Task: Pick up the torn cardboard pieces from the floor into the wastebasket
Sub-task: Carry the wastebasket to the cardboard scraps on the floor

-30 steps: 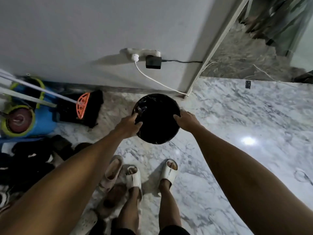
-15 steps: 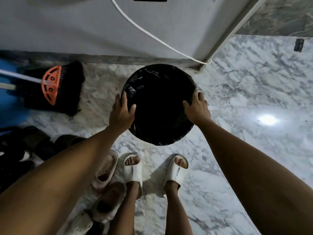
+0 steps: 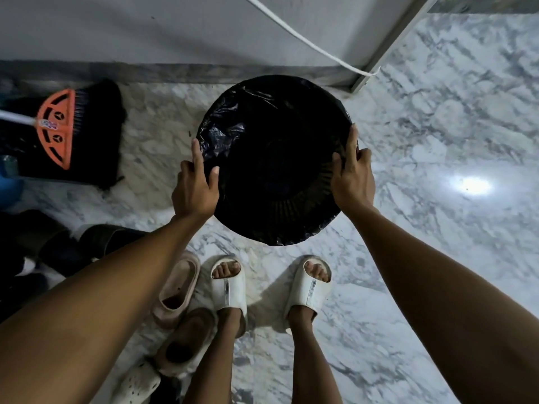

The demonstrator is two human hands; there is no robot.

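Looking straight down from the head camera, a round black wastebasket (image 3: 277, 158) is seen on the marble floor (image 3: 437, 258), just in front of the grey wall (image 3: 145, 30) and near the pale door frame (image 3: 390, 45). A black plastic liner (image 3: 230, 129) is draped over its rim, and slatted sides are visible inside it on the near right. The inside is too dark for any contents to be told.

The wastebasket is gripped on opposite sides of its rim. The left hand (image 3: 195, 188) is closed on the left rim, with the thumb laid over the liner toward the inside and the fingers (image 3: 197, 150) stretched along the outer edge. The right hand (image 3: 353, 182) is closed on the right rim in a similar way, with the thumb hooked inside and the fingers (image 3: 352, 141) lying up along the outer edge. Both bare forearms are extended from the lower corners of the view.

Whether the basket is resting on the floor or lifted clear of it cannot be told.

Two feet in white slides (image 3: 229, 290) are planted just behind the basket. Beside the left foot, beige slippers (image 3: 178, 290) and a perforated white clog (image 3: 137, 386) are lying. Further left, dark shoes (image 3: 58, 243) are grouped, and a broom with an orange head (image 3: 57, 126) and black bristles is lying against the skirting. A white cable (image 3: 306, 39) is run across the wall to the corner of the frame. A bright reflection (image 3: 469, 185) is visible on the floor at the right.
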